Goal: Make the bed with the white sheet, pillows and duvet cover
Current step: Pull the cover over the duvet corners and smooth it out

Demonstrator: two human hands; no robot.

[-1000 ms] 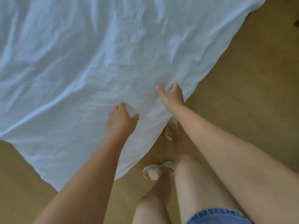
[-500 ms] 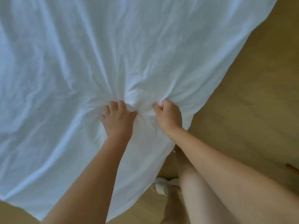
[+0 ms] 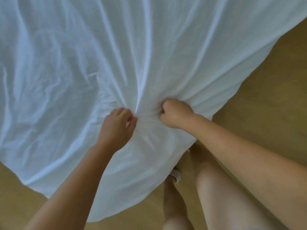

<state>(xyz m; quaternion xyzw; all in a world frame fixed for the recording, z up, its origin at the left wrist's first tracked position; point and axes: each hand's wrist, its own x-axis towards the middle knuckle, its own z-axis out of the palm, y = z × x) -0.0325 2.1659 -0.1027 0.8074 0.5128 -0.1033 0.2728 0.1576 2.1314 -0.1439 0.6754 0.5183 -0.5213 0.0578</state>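
- Thin, crumpled white cotton sheet (image 3: 116,55) fills most of the head view, spread out ahead and to the left of the person; its near rounded edge hangs over the tan wooden floor (image 3: 265,100).
- Left hand (image 3: 116,130): fingers (image 3: 129,116) curled, pinching a gathered fold of the sheet.
- Right hand (image 3: 176,113): balled into a fist around a bunch of the same cloth, just beside the left hand, the two nearly touching.
- Creases fan out from the two grips, running up and away from the person; the sheet's bulk lies beyond the fingers, not under them.
- Both hands equally near the gathered spot; right sits closer to the sheet's right-hand edge.
- Open floor to the right and along the near side; person's bare legs and one pale sandal (image 3: 176,175) stand just beside the hanging edge.
- Judgement: a lift or pull toward the body looks likely; stepping on the trailing edge is the risk.
- No bed, pillows or duvet cover visible.
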